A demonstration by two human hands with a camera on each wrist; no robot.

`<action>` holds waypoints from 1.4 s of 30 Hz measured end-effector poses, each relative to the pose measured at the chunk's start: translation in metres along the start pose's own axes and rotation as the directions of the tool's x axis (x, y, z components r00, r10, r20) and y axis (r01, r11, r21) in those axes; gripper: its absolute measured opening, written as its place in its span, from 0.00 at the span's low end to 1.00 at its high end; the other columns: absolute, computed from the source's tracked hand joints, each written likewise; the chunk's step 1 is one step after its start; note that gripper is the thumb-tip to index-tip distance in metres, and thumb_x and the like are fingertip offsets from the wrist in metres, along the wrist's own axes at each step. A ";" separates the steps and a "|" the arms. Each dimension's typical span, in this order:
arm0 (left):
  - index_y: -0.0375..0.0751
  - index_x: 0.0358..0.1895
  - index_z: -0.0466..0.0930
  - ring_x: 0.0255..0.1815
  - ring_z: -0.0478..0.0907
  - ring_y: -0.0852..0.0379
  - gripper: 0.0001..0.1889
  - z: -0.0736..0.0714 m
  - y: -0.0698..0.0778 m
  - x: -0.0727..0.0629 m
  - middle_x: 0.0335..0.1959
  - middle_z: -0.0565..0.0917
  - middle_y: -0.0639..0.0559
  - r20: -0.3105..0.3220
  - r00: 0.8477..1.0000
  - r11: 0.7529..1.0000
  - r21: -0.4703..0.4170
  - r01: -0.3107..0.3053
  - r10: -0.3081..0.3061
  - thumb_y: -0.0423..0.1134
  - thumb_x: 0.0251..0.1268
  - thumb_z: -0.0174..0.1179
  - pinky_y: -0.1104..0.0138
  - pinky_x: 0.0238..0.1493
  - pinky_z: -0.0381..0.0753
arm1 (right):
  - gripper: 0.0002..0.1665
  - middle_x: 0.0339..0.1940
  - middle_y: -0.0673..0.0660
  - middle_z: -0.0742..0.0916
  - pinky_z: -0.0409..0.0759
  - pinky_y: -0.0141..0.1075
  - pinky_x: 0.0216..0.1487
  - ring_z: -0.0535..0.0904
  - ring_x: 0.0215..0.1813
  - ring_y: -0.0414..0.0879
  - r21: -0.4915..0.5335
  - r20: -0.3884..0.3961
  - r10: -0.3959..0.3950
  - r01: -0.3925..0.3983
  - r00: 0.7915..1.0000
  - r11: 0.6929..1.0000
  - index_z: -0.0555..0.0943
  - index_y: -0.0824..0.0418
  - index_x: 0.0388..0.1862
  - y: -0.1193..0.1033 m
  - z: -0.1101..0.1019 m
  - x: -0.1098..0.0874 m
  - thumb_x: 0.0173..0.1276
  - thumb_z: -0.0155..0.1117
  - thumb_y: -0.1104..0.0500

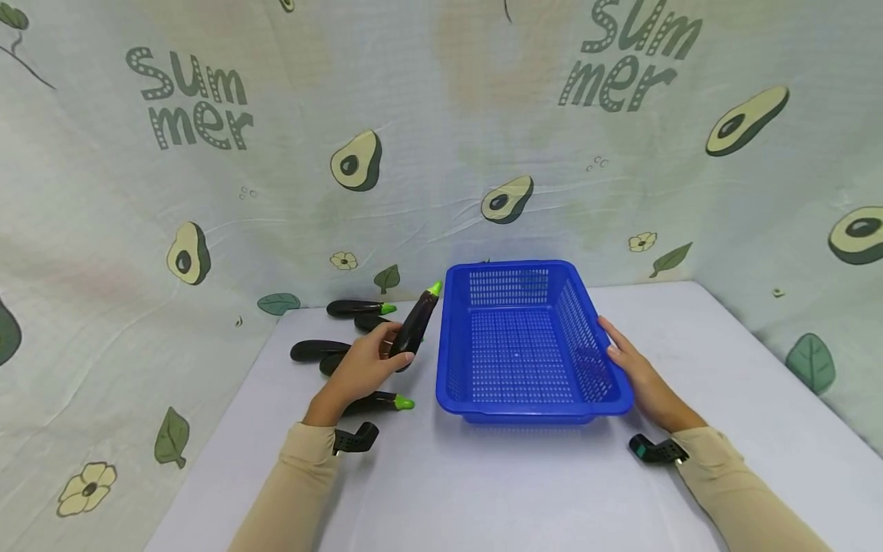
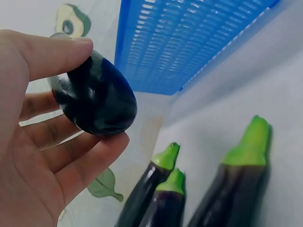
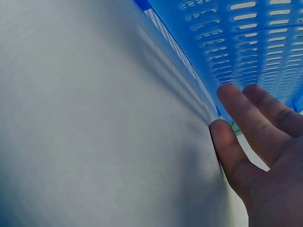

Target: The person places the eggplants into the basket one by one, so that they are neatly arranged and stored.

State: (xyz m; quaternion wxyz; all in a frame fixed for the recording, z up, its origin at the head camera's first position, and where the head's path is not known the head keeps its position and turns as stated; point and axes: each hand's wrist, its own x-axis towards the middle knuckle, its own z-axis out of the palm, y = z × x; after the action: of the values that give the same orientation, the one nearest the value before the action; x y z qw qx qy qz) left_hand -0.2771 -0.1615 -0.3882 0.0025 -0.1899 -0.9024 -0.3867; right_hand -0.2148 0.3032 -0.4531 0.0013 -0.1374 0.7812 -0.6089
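Note:
My left hand (image 1: 366, 366) grips a dark eggplant (image 1: 416, 326) between thumb and fingers, tilted with its green cap up, just left of the blue basket (image 1: 451, 383). In the left wrist view the rounded bottom of the held eggplant (image 2: 102, 97) faces the camera. My right hand (image 1: 641, 376) rests at the basket's right side. The right wrist view shows its fingers (image 3: 255, 118) stretched out against the slotted outer wall (image 3: 236, 42); the thumb is out of that view. No eggplant lies inside the basket.
Several more eggplants lie on the white table left of the basket, one at the back (image 1: 352, 308), one at the far left (image 1: 317, 350) and one nearer (image 1: 379, 402), partly behind my left hand. A printed cloth (image 1: 428, 100) hangs behind the table.

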 end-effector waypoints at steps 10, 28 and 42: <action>0.49 0.73 0.69 0.51 0.80 0.52 0.30 0.001 0.012 0.013 0.54 0.83 0.49 0.028 0.996 0.996 -0.009 -0.089 0.089 0.49 0.71 0.63 0.56 0.46 0.81 | 0.36 0.84 0.55 0.40 0.28 0.69 0.70 0.28 0.80 0.61 0.002 -0.013 -0.001 0.001 1.000 1.000 0.40 0.44 0.84 0.002 0.000 -0.004 0.83 0.37 0.47; 0.52 0.74 0.67 0.48 0.78 0.54 0.28 0.004 0.054 0.048 0.62 0.78 0.50 0.056 0.980 0.978 0.074 -0.197 0.193 0.45 0.73 0.61 0.58 0.45 0.80 | 0.36 0.83 0.54 0.39 0.31 0.67 0.71 0.30 0.80 0.61 0.034 0.002 -0.029 0.029 1.000 0.999 0.38 0.44 0.84 0.001 -0.003 -0.004 0.84 0.35 0.48; 0.47 0.75 0.66 0.54 0.77 0.51 0.29 0.011 0.069 0.060 0.65 0.76 0.46 0.085 0.968 0.966 0.087 -0.244 0.237 0.42 0.73 0.62 0.54 0.53 0.79 | 0.38 0.83 0.51 0.37 0.24 0.61 0.72 0.25 0.80 0.53 0.018 0.022 -0.047 0.047 0.999 0.999 0.35 0.46 0.83 -0.003 0.002 0.002 0.83 0.35 0.49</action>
State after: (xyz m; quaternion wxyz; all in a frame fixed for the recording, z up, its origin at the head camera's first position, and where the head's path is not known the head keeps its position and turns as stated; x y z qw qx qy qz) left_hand -0.3071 -0.0904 -0.3386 0.0252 -0.3121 -0.8897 -0.3322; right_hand -0.2154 0.3007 -0.4507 -0.0029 -0.1625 0.7723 -0.6142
